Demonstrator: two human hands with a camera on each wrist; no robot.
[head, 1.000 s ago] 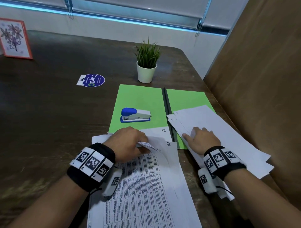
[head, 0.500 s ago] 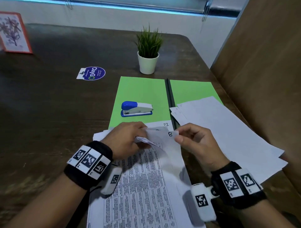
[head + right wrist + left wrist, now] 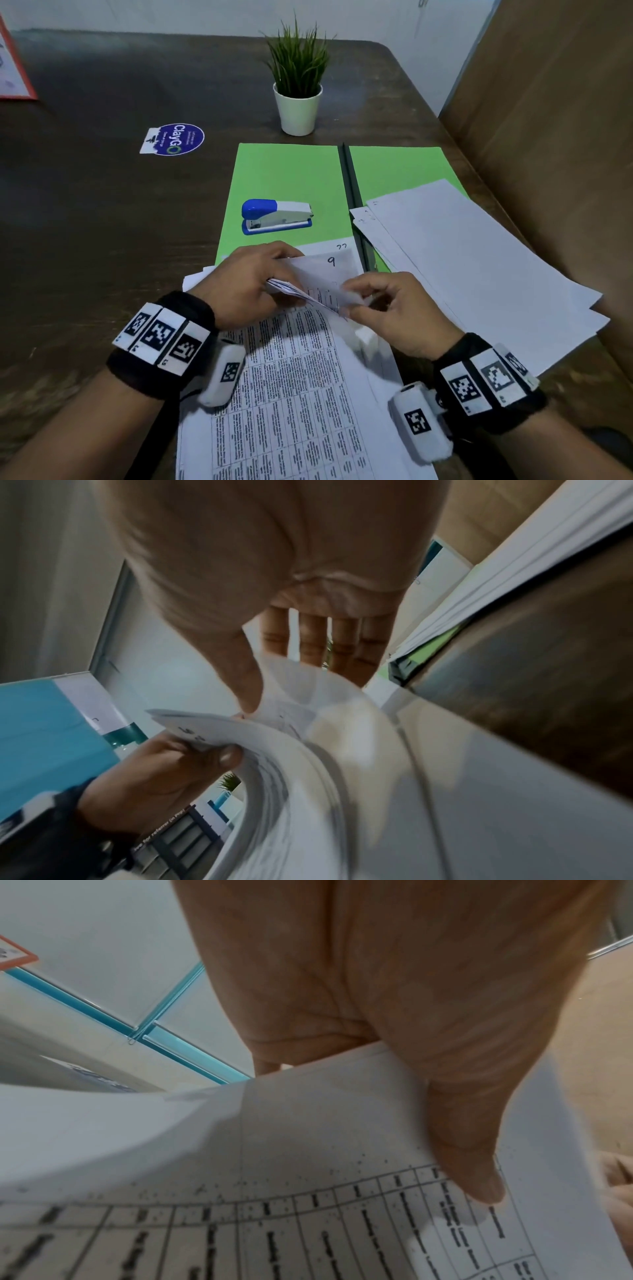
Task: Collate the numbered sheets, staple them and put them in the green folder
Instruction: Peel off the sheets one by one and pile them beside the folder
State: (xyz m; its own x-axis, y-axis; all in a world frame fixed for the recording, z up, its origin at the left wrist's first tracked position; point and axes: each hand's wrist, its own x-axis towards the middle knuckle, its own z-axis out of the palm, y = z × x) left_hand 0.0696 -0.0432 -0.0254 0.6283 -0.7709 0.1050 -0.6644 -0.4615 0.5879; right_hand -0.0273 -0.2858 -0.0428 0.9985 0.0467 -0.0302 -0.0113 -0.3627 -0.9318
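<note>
Your left hand (image 3: 245,284) curls round the turned-back top edges of the printed sheets (image 3: 294,387), thumb pressed onto the print. Your right hand (image 3: 394,308) pinches the raised corner of the sheet marked 9 (image 3: 330,262) between thumb and forefinger, other fingers loosely extended. The green folder (image 3: 287,178) lies open just beyond, the stapler (image 3: 276,216) on its left half and blank-side sheets (image 3: 462,267) across its right.
</note>
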